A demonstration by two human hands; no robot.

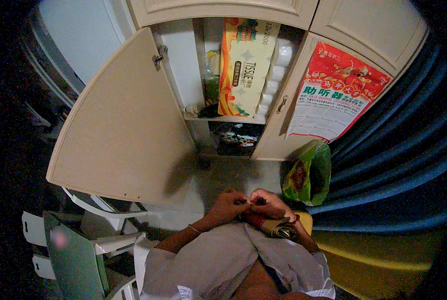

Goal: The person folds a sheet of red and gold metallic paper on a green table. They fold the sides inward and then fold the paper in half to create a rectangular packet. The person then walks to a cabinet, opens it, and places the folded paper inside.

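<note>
My left hand (226, 207) and my right hand (271, 204) meet above my lap, fingertips bent together. Anything pinched between them is too dark and small to make out. Under my right hand and forearm lies a brown and red rolled packet (278, 227) with a shiny end, resting against the grey clothing (212, 247) on my lap. Whether my right hand touches the packet is unclear. Before me stands a cabinet with its left door (122, 123) swung out. A large tissue pack (246, 71) fills much of its upper shelf, beside white paper rolls (271, 87).
A green plastic bag (309, 176) stands on the floor (174, 217) by the closed cabinet door, where a red and white calendar (334, 95) hangs. Blue curtains (392, 168) drape on the right. White chairs (114, 243) and a green panel (73, 258) are at lower left.
</note>
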